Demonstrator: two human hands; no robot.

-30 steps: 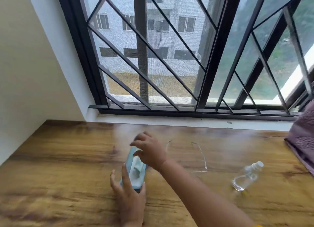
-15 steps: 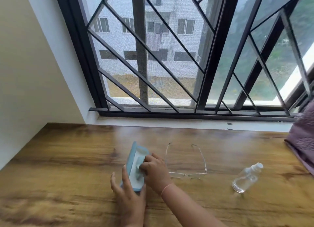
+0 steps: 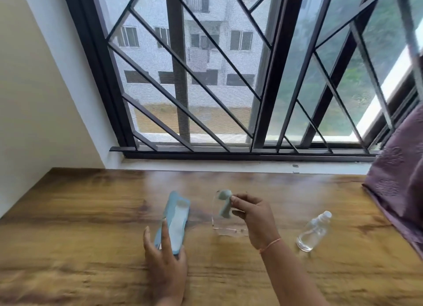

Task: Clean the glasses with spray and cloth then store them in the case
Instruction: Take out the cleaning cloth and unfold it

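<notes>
Head view shows your wooden table (image 3: 68,214) under a big barred window (image 3: 206,77). I will use the open blue case (image 3: 175,221) as the marker for every place.

A purple fabric (image 3: 396,180) lies far to the right of the case, at the table's edge. The case itself lies flat and open, with its pale lining up. Your left hand (image 3: 166,263) rests on the near end of the case and holds it down, fingers spread along its sides. Your right hand (image 3: 255,216) is just right of the case. It pinches a small grey-green cloth (image 3: 224,204) between thumb and fingers, lifted off the table.

The clear spray bottle (image 3: 314,233) lies on its side, well to the right of the case, past your right hand. The glasses (image 3: 229,230) lie on the table just right of the case, below the cloth. They are thin and clear, so I can only partly see them.

Watch out from here. The glasses are hard to see, so your right hand could bump or press on them. The bottle could roll when you reach for it, because it is lying down. Nothing has been sprayed yet, I think, so do not wipe dry.
</notes>
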